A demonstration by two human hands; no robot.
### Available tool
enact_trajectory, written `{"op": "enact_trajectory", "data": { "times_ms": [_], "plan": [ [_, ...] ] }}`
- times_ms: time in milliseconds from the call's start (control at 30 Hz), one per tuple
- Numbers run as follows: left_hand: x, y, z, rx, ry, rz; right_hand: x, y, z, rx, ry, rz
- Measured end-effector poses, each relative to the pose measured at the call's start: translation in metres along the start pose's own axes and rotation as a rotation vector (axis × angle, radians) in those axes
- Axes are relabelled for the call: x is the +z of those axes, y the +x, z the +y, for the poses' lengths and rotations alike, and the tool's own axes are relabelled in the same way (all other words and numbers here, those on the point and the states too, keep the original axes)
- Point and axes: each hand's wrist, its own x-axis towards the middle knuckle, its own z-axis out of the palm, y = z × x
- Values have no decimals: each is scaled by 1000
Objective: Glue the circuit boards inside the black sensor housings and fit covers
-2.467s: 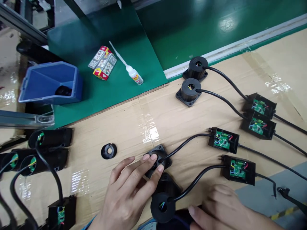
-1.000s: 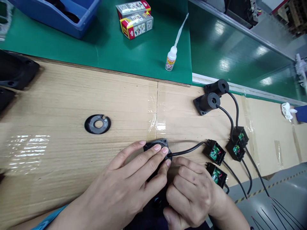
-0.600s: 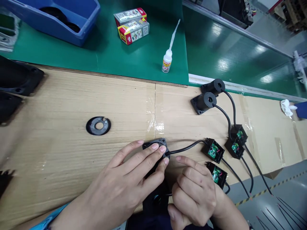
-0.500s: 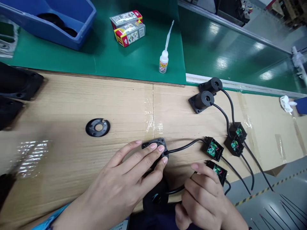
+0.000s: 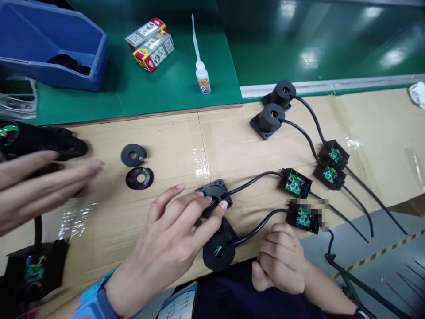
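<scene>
My left hand [image 5: 179, 228], with a blue watch at its wrist, has its thumb and bent fingers on a black flanged housing [image 5: 215, 189]. The fingers partly cover the housing's round middle. From it a black cable runs to a small open black box [image 5: 296, 184] with a green circuit board. Close below stands a second black housing [image 5: 218, 252], coloured wires inside its round opening, cabled to another open box [image 5: 303, 217]. My right hand [image 5: 282, 258] is curled into a fist beside that cable; whatever it may hold is hidden.
Another person's blurred hand [image 5: 43, 190] reaches in at left, near black parts. Two slotted black discs [image 5: 133, 155] lie on the cardboard. Two more cabled housings [image 5: 268, 120] stand at right. A small bottle [image 5: 203, 79], cartons [image 5: 151, 44] and a blue bin [image 5: 76, 79] are behind.
A second black disc now lies behind the first, and another person's hand has come in at left. My left fingers have bent and uncovered more of the flange. The view has shifted.
</scene>
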Motion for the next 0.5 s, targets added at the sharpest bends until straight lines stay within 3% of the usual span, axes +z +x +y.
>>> {"op": "enact_trajectory", "data": {
  "times_ms": [100, 300, 500],
  "plan": [
    [-2, 3, 0, 39, -3, -33, 3, 7, 1, -39, 40, 217],
    [2, 4, 11, 24, -101, -153, 6, 3, -10, -78, 79, 144],
    [3, 3, 5, 61, -108, -172, 13, 4, -15, 20, 118, 42]
  ]
}}
